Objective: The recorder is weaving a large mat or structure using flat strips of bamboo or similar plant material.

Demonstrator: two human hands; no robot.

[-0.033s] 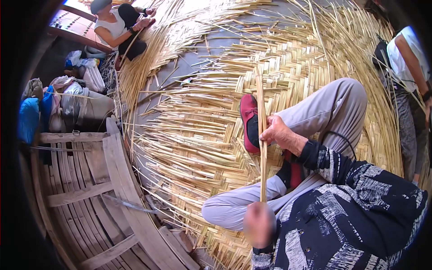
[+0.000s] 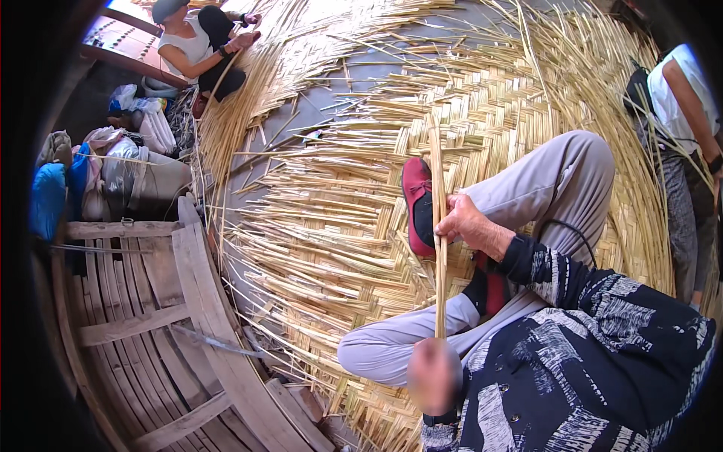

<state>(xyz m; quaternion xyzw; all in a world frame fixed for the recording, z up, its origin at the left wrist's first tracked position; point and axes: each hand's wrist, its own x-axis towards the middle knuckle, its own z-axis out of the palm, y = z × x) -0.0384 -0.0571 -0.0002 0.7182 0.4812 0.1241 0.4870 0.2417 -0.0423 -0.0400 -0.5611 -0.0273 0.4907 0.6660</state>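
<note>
A narrow bundle of flat, straw-coloured split reeds point(image 2: 441, 290) stands lengthwise before me, over my legs. My right hand point(image 2: 468, 223) is closed on it around the middle, the thumb pressed against its edge. Lower down, the bundle's near end runs into my left hand point(image 2: 434, 377), which looks like a fist around it; blur hides its separate fingers. The far end of the bundle reaches past my red shoe point(image 2: 418, 203), over a large woven reed mat point(image 2: 489, 98) with a herringbone pattern. I sit on this mat, legs bent.
Loose reed ends point(image 2: 290, 203) stick out along the mat's left edge. A wooden slatted frame point(image 2: 203, 286) stands at the lower left, bags point(image 2: 143, 177) behind it. One person point(image 2: 192, 49) crouches at the far left, holding reeds; another point(image 2: 681, 98) is at the right edge.
</note>
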